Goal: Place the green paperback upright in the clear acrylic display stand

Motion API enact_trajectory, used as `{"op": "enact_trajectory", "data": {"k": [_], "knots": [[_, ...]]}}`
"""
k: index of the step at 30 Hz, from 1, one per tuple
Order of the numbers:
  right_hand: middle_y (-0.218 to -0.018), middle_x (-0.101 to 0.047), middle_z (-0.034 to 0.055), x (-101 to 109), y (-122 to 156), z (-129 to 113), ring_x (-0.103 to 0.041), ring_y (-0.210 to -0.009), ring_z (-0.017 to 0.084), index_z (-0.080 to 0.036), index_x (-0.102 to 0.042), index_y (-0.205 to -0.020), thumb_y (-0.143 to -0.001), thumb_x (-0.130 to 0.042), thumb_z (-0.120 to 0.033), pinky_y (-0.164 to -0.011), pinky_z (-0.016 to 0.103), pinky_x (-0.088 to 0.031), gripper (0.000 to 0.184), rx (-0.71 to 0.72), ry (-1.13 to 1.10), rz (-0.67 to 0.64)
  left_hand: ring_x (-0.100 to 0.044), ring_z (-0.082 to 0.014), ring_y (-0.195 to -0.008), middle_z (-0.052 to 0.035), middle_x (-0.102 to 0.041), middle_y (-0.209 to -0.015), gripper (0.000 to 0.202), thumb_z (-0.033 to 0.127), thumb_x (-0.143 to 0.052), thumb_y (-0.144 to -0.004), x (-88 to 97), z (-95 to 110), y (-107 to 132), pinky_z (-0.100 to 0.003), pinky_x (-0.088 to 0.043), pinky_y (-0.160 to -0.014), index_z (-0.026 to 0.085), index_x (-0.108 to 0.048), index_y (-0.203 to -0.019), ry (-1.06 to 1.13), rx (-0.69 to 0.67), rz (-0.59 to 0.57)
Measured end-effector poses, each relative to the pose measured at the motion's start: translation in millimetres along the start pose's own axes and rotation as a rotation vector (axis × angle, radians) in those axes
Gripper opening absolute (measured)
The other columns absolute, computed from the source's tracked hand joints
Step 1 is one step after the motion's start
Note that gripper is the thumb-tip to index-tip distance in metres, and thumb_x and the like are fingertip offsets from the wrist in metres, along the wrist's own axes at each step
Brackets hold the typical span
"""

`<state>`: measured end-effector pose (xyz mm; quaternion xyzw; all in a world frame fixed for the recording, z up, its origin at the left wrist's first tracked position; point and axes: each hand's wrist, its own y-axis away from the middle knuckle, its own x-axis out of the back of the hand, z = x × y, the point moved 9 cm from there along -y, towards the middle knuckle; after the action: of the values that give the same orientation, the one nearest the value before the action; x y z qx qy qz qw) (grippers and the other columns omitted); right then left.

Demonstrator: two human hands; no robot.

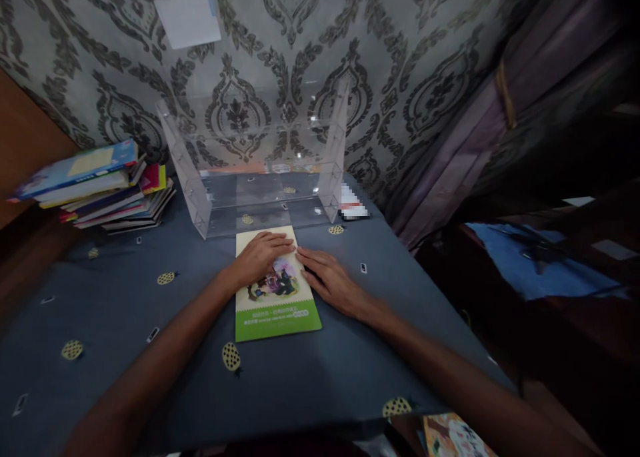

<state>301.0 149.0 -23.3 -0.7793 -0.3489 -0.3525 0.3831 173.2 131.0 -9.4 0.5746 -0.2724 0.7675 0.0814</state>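
A thin book point(277, 317) with a cream and green cover and a colour picture lies flat on the blue tablecloth. My left hand point(263, 255) rests on the upper part of its cover, fingers stretched out to the right. At the book's right edge lies my right hand point(333, 280), its fingers extended and their tips touching the edge near the top. Neither hand is wrapped round anything. Just behind the book stands a clear acrylic rack point(265, 210) with transparent side panels.
A stack of books point(115, 183) leans unevenly at the back left. Behind the table is a patterned wall point(290, 57) with a white paper point(189, 20) on it. A curtain point(465, 143) hangs at the right. Another colourful book point(455, 435) shows below the front edge.
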Motion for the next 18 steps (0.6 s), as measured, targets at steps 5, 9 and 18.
{"op": "enact_trajectory", "data": {"k": [5, 9, 18], "knots": [[-0.144, -0.057, 0.015, 4.0, -1.8, -4.8, -0.054, -0.134, 0.028, -0.017, -0.057, -0.14, -0.1, -0.044, -0.03, -0.111, 0.054, -0.045, 0.043, 0.01, -0.01, -0.003, -0.051, -0.0226, -0.136, -0.0088, -0.062, -0.14, 0.058, -0.002, -0.053, -0.08, 0.3, 9.2, 0.6, -0.051, -0.04, -0.112, 0.021, -0.058, -0.133, -0.007, 0.01, -0.048], [-0.14, -0.061, 0.0144, 9.3, -1.4, -8.9, -0.058, -0.13, 0.028, -0.016, -0.061, -0.137, -0.1, -0.045, -0.027, -0.11, 0.052, -0.046, 0.041, 0.025, -0.038, 0.02, -0.049, -0.0217, -0.138, -0.0072, -0.062, -0.141, 0.062, -0.004, -0.046, -0.081, 2.6, 15.8, 5.0, -0.055, -0.035, -0.115, 0.023, -0.056, -0.136, 0.045, 0.027, -0.065], [-0.131, -0.068, 0.0132, 14.3, -1.1, -10.1, -0.064, -0.122, 0.027, -0.019, -0.065, -0.131, -0.1, -0.048, -0.025, -0.104, 0.05, -0.052, 0.036, 0.079, -0.039, 0.051, -0.052, -0.0237, -0.136, -0.0067, -0.064, -0.138, 0.06, -0.006, -0.046, -0.079, -1.5, 15.8, 7.9, -0.057, -0.035, -0.114, 0.022, -0.061, -0.13, 0.055, 0.027, -0.025]]}}
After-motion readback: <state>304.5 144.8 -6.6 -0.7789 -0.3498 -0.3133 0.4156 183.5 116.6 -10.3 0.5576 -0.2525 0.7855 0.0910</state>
